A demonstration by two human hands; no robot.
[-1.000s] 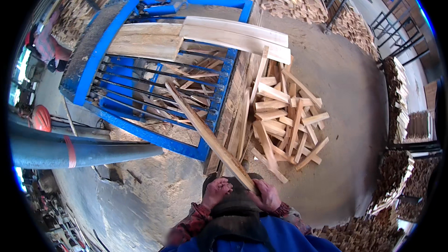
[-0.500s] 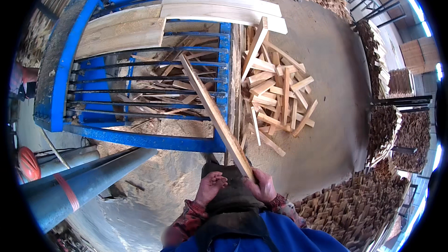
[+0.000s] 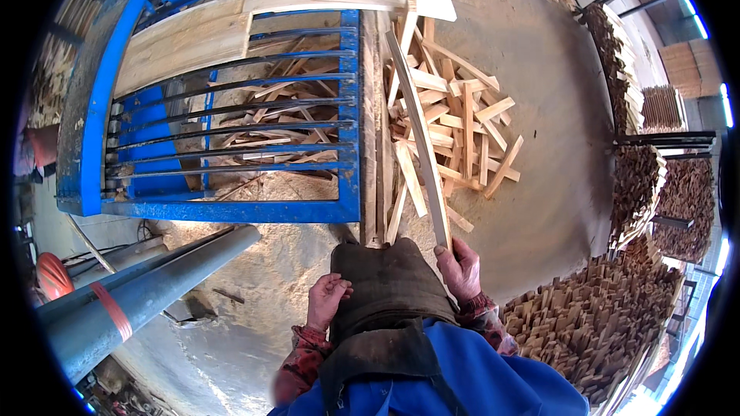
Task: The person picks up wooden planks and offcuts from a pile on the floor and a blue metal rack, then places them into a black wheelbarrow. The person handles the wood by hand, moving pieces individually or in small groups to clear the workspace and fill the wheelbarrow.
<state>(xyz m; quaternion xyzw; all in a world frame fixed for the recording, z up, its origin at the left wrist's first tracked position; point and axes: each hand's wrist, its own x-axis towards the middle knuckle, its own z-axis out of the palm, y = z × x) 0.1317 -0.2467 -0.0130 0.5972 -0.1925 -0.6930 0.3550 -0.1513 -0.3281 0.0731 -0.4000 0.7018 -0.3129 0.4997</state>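
My right hand [image 3: 461,268] grips the near end of a long, thin wooden slat [image 3: 417,132]. The slat reaches away from me over a loose pile of short wood offcuts [image 3: 455,127] on the ground. My left hand [image 3: 326,299] hangs free beside my dark apron, fingers loosely curled, holding nothing. To the left stands a blue metal frame [image 3: 351,115] with black bars, and pale planks [image 3: 324,0] lie across its far end.
A grey pipe with a red band [image 3: 139,296] slants at lower left. Stacks of cut wood pieces [image 3: 609,316] line the right side and lower right. Sawdust covers the ground under the frame and by my feet.
The slat has swung right, off the blue frame and over the offcut pile. My left hand has let go of it; only my right hand holds it now.
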